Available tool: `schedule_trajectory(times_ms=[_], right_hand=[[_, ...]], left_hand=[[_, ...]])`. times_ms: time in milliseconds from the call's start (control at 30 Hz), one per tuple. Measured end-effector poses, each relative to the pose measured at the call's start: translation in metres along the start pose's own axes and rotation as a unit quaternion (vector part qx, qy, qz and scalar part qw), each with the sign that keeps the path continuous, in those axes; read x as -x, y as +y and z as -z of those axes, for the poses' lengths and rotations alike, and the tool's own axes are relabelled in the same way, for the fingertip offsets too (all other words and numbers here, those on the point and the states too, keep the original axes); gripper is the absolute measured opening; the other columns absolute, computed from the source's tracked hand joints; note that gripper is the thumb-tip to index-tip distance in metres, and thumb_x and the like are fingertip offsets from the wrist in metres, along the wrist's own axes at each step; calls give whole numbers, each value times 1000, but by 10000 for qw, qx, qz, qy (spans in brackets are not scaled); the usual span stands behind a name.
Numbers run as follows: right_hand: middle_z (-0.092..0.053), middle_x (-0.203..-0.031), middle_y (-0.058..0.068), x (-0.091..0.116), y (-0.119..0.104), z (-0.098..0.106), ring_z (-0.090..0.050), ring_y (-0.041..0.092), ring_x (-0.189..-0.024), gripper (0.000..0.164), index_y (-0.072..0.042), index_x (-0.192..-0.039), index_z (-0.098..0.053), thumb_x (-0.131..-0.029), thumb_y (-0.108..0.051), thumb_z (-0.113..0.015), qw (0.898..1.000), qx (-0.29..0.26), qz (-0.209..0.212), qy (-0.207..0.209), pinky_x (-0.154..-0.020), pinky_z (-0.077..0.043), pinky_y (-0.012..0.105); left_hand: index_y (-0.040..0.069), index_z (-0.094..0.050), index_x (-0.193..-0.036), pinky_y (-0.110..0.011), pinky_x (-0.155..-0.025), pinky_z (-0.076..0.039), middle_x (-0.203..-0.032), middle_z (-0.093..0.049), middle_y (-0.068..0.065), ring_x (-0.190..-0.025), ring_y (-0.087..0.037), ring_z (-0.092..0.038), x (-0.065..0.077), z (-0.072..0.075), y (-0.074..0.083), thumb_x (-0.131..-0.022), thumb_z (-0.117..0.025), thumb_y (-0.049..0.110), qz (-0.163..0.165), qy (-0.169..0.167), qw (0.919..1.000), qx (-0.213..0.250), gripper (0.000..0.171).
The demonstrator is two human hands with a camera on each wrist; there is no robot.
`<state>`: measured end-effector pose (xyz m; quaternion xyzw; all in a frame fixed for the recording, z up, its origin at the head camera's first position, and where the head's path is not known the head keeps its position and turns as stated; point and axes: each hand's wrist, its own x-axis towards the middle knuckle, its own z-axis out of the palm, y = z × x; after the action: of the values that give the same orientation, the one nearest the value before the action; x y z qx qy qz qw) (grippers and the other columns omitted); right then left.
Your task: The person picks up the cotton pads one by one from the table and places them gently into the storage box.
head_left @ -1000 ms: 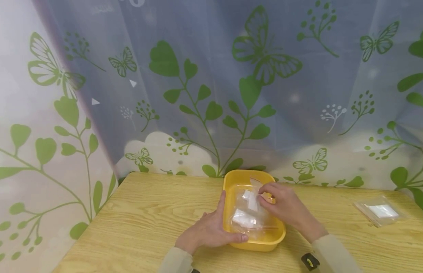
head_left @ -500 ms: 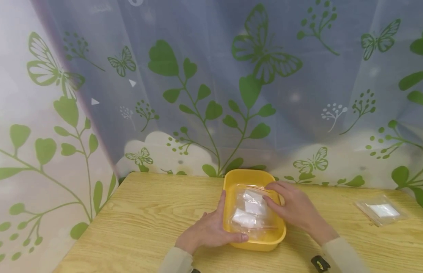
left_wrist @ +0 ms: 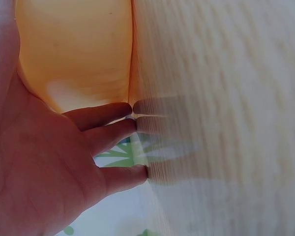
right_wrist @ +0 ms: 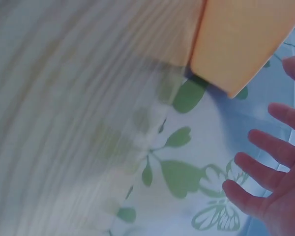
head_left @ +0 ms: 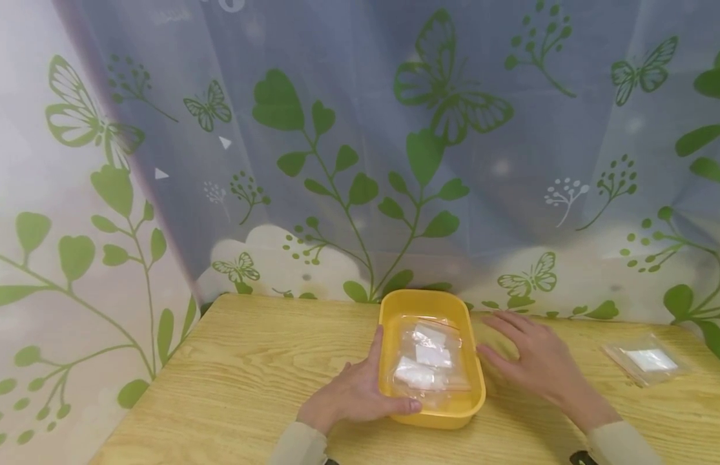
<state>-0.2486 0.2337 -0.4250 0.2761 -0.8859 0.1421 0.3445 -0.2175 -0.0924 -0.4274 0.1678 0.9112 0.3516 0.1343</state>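
A yellow plastic tray point(head_left: 435, 420) stands on the wooden table, near its back edge. Inside it lie clear zip-lock bags point(head_left: 432, 352) with white packets; they overlap, and what the packets are cannot be made out. My left hand point(head_left: 350, 392) rests against the tray's left side, thumb laid over the near rim. In the left wrist view its fingers point(left_wrist: 115, 178) are straight and spread along the outer wall, tips by the tabletop. To the right of the tray, my right hand point(head_left: 540, 361) holds nothing, its fingers point(right_wrist: 273, 147) spread and gently bent.
Another clear zip-lock bag point(head_left: 647, 360) with a white packet lies on the table at the right. Behind the table point(head_left: 267, 361) hangs a blue-grey curtain point(head_left: 360, 129) printed with green leaves and butterflies, close to the tray's far end.
My right hand has let go of a zip-lock bag, which now lies flat in the tray, and has moved right, out past the rim. The left hand and tray have stayed put.
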Motion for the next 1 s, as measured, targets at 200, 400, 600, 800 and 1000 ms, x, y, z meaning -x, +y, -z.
schedule_trajectory(times_ms=[200, 400, 600, 800, 1000], right_hand=[[-68, -133, 19, 10, 6, 12, -66, 47, -114, 64, -14, -137, -64, -85, -50, -77, 9942, 632, -506, -715, -86, -54, 69], [-58, -145, 20, 20, 15, 20, -54, 53, -127, 75, -20, -147, -55, -87, -63, -69, 9819, 879, -1003, -1343, -96, -45, 76], [-51, -153, 21, 29, 23, 25, -48, 56, -133, 83, -23, -152, -48, -87, -70, -66, 9716, 1110, -1258, -1666, -96, -39, 83], [-49, -152, 23, 35, 31, 31, -46, 58, -132, 87, -22, -153, -46, -85, -74, -64, 9662, 1217, -1379, -1806, -92, -38, 85], [-45, -154, 24, 42, 41, 34, -44, 59, -132, 89, -22, -155, -43, -86, -76, -61, 9586, 1243, -1536, -2052, -92, -35, 87]], left_hand=[[22, 17, -164, -63, -128, -15, -159, -43, -23, -145, -42, -45, 1, -1, 0, -74, -77, 72, -11, 12, 10000, 20, 139], [22, 18, -164, -64, -127, -15, -160, -42, -23, -145, -43, -44, 0, 0, 0, -74, -76, 74, -7, -15, 10000, -44, 140], [22, 18, -164, -64, -127, -15, -160, -41, -23, -146, -43, -44, 1, 1, 0, -75, -76, 73, -20, -37, 10000, -62, 138], [21, 17, -164, -63, -128, -16, -160, -42, -23, -145, -42, -45, 2, 1, 1, -75, -77, 73, -10, -3, 10000, -46, 139], [21, 17, -164, -63, -128, -15, -160, -41, -23, -145, -42, -45, 2, 2, 2, -75, -76, 73, -20, -27, 10000, -66, 139]])
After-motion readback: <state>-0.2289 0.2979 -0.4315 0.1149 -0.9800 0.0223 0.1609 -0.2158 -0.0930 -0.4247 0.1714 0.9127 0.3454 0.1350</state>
